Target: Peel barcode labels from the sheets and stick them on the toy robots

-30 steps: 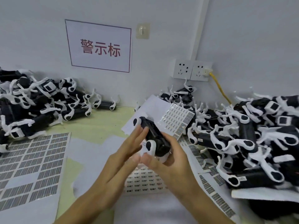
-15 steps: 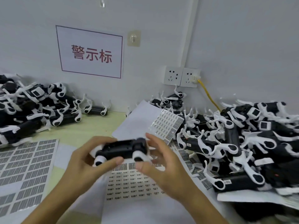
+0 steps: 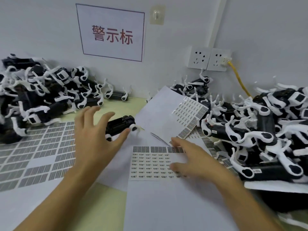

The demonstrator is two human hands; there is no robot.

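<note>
From the head camera, the left hand (image 3: 95,139) is spread wide, fingers straight, its grip holding nothing, with a black-and-white toy robot (image 3: 120,126) just beyond the fingertips, though whether they touch is blurred. The right hand (image 3: 191,161) lies open and flat on the label sheet (image 3: 150,165) on the desk (image 3: 106,212), nothing pinched. Toy robots sit heaped in a left pile (image 3: 41,95) and a right pile (image 3: 260,130), with another barcode sheet (image 3: 33,155) below the left one.

Head cam, fwd-down, close over table (image 3: 116,205)
</note>
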